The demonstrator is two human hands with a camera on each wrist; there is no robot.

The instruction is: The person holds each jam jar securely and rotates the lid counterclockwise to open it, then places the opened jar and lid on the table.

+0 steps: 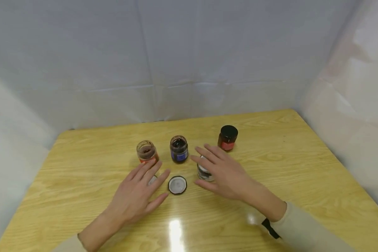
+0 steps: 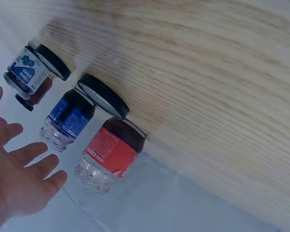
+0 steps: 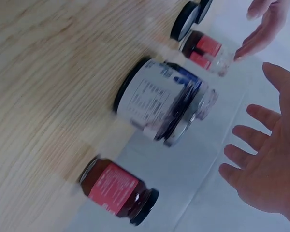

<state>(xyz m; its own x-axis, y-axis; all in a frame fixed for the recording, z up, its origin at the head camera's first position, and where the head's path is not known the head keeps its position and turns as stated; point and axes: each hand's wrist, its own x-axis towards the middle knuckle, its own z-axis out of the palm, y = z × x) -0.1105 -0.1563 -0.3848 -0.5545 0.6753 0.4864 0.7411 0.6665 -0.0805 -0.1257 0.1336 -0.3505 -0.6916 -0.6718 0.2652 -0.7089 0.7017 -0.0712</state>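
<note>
My left hand (image 1: 133, 196) is spread above the table, its fingertips overlapping an open jar with a red label (image 1: 145, 151) in the head view. The left wrist view shows a gap between those fingers and the jars. My right hand (image 1: 228, 173), fingers spread, partly hides a white-labelled jar (image 1: 205, 175) with a dark band at its foot. In the right wrist view that hand is apart from the white-labelled jar (image 3: 152, 99). Between and behind the hands stands an open jar with a blue label (image 1: 179, 150) and dark contents. Neither hand holds anything.
An upturned black-rimmed lid (image 1: 177, 184) lies in front of the blue-labelled jar. Another lid (image 1: 152, 180) is mostly hidden by the left hand. Back right stands a red-labelled jar with a black lid (image 1: 228, 137). A pale sheet (image 1: 176, 52) hangs behind the wooden table (image 1: 302, 164).
</note>
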